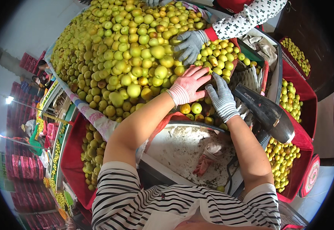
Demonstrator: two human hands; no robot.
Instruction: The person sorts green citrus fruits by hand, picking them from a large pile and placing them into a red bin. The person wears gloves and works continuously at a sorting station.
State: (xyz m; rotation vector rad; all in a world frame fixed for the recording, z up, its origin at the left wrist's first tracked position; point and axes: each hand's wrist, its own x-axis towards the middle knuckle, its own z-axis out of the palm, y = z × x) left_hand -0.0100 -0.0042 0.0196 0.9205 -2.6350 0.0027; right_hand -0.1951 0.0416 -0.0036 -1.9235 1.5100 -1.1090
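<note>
A great heap of yellow-green jujube-like fruit (132, 54) fills the table before me. My left hand (189, 84), in a red-and-white striped glove, lies palm down over the near right part of the heap, fingers apart. Beside it my right hand (221, 97), in a grey striped glove, reaches onto the fruit with its fingers extended; what lies under both palms is hidden. A black hair dryer (264, 113) rests just right of my right hand. Another person's grey-gloved hand (191, 46) is spread on the fruit beyond my hands.
A dirty white tray (181, 146) holding a crumpled red-and-white glove (205, 161) is close to my body. Red cloth-lined bins (305, 112) with fruit stand at right, and another red bin (72, 161) at left. Stacked pink crates (26, 169) and several people are far left.
</note>
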